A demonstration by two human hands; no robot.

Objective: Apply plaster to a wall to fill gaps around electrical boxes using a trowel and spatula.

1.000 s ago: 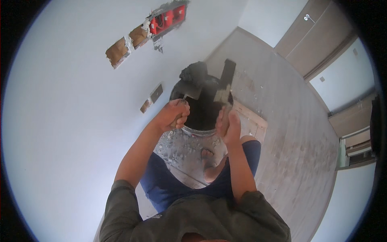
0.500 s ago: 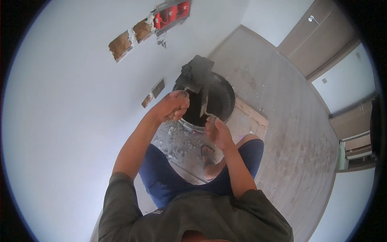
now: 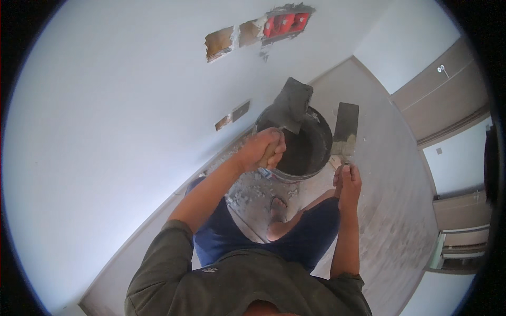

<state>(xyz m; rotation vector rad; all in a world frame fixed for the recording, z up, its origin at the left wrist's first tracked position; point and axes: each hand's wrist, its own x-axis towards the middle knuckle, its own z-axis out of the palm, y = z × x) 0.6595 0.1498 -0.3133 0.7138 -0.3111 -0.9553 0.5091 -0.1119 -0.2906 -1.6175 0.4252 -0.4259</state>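
Observation:
My left hand (image 3: 263,148) is wrapped round the handle of a trowel (image 3: 296,102), whose broad blade is coated with dark grey mortar. That blade is above the far left part of a round black bucket (image 3: 323,149). In my right hand (image 3: 348,184) is the handle of a second trowel (image 3: 346,124). Its long rectangular blade points away from me, to the right of the bucket and apart from it. Dark wet mortar covers its far part, and the near end is paler. Dark material shows inside the bucket; its depth I cannot tell.
A white wall on the left has red electrical boxes (image 3: 287,25) ringed with grey mortar. Near them are ragged cutouts (image 3: 219,43), and lower down a grey filled rectangle (image 3: 241,110). Crumbled debris (image 3: 252,189) lies on the floor beside my bare foot (image 3: 278,209). A brown door (image 3: 448,87) stands far right.
The trowels have separated: the right one swung out from over the bucket to its right side. The left one turned, its mortar now flatter along the blade. The whole view has shifted.

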